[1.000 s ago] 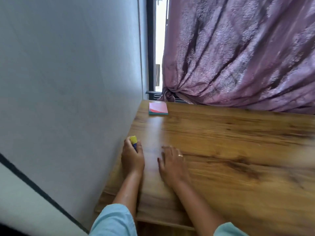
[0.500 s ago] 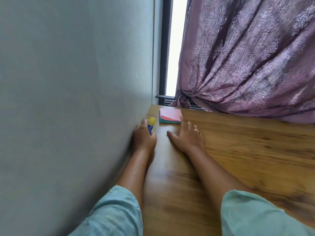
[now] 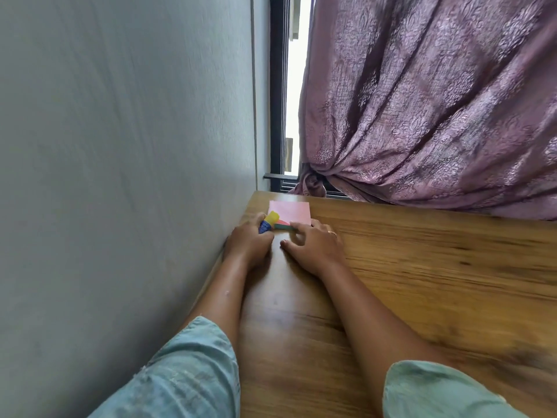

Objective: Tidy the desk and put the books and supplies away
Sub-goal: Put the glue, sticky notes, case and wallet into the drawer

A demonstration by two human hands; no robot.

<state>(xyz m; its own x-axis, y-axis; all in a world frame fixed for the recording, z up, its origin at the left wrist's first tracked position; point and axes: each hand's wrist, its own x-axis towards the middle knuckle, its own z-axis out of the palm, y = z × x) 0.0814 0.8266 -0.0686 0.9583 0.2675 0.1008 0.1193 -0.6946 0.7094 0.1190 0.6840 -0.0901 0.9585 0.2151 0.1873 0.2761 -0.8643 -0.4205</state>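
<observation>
My left hand [image 3: 248,244] is closed around a glue stick [image 3: 268,222] with a blue body and yellow cap, held upright against the wall at the desk's far left. Just beyond it lies a pad of pink sticky notes [image 3: 291,211] with teal and red layers, in the desk's far left corner. My right hand [image 3: 315,245] rests palm down on the wooden desk [image 3: 422,282], its fingertips touching the pad's near edge and curled a little. It holds nothing that I can see.
A grey wall [image 3: 120,176] runs along the desk's left edge. A purple curtain [image 3: 422,116] hangs behind the desk's far edge, beside a dark window frame [image 3: 277,116]. Bare wood stretches to the right.
Both hands have slid forward along the desk toward the far corner. The left hand kept the glue stick; the right hand's fingers have reached the sticky note pad.
</observation>
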